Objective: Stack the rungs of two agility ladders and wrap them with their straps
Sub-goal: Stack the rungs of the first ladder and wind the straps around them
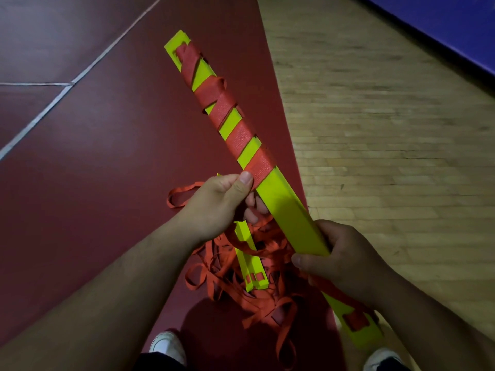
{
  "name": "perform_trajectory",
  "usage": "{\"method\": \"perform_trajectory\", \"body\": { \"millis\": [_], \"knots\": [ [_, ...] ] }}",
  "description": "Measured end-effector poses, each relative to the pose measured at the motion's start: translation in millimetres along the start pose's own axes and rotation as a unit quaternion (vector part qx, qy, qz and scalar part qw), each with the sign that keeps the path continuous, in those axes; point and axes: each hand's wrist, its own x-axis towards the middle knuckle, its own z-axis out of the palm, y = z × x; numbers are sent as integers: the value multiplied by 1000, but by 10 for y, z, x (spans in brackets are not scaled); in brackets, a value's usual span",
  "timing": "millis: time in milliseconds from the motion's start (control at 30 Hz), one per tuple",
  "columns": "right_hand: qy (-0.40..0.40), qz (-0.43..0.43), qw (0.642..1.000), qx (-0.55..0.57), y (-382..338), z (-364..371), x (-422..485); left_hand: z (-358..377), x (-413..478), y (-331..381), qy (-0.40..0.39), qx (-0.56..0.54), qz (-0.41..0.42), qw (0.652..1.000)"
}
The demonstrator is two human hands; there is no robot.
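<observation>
yellow-green rungs, orange-red strap, dark red mat, white shoes

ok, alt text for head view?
Yellow rung stack, far half spiral-wrapped in orange strap, held over a red mat: left hand pinches the strap to it, right hand grips its near part. More rungs and loose strap lie below.

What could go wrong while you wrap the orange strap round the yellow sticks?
If the left hand lets its thumb slip, the wrapped strap could loosen off the stacked rungs. The loose strap pile on the floor looks tangled, so it may snag as more gets pulled up.
</observation>
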Motion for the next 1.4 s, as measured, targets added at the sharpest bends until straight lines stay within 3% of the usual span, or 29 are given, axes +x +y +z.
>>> {"method": "perform_trajectory", "body": {
  "millis": [167, 300, 433, 533, 633, 767, 867, 1000, 1200, 1300, 1400],
  "knots": [
    [7, 10, 1000, 12, -15, 5, 9, -21, 37, -48, 22, 39, -2, 999],
    [-34, 26, 995, 87, -30, 3, -16, -15, 82, -73, 9, -33, 9, 999],
    [-158, 68, 955, 240, -15, 2, -59, 37, 67, -119, -11, -152, -8, 988],
    [-229, 91, 922, 299, 28, 56, -71, 65, 48, -161, -85, -253, -13, 964],
    [-288, 86, 888, 347, 32, 89, -66, 68, 50, -169, -95, -303, -4, 948],
    [-222, 122, 931, 264, -40, 21, -20, 104, 75, -162, -16, -265, 1, 964],
    [-117, 77, 988, 60, -89, 65, -12, 115, 110, -130, 76, -245, -27, 966],
    [-3, 25, 992, -120, -38, 267, -34, 199, 111, -140, 153, -226, -49, 961],
    [77, 14, 992, -99, -2, 254, -12, 202, 84, -58, 85, -193, -5, 977],
    [48, 31, 997, -43, -13, 178, -16, 144, 91, -109, 44, -208, -2, 977],
    [-45, 50, 995, 74, 16, 172, -42, 140, 70, -125, 10, -229, -15, 973]
  ]
}}
